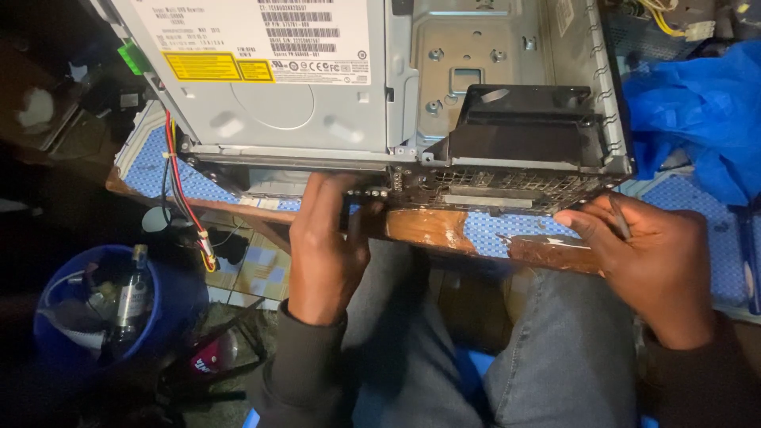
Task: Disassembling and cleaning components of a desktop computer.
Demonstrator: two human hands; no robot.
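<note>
Head view shows an opened grey metal computer case [507, 79] lying on a worn wooden table [428, 226] with a blue patterned covering, its near side flush with the table's front edge. An optical drive [269, 79] with a white label fills the case's left part; a black plastic duct [523, 127] sits at its right.

The left hand [325, 246] reaches up from below the table edge, its fingers pressed together against the case's lower front rim, touching the metal; whether they clamp on anything there cannot be told. The right hand [642, 254] rests at the case's near right corner, fingers closed around a thin dark tool [620, 218], fingertips touching the perforated grille.

Little open room lies between the case and the table edge; the person's lap in grey jeans sits right beneath. To the right, a blue plastic bag [697, 103] crowds the case's side. Red, yellow and black wires [186, 206] hang over the table's left edge.

On the floor at the left, a blue bucket [55, 293] holds a dark bottle [133, 297] and scraps.
</note>
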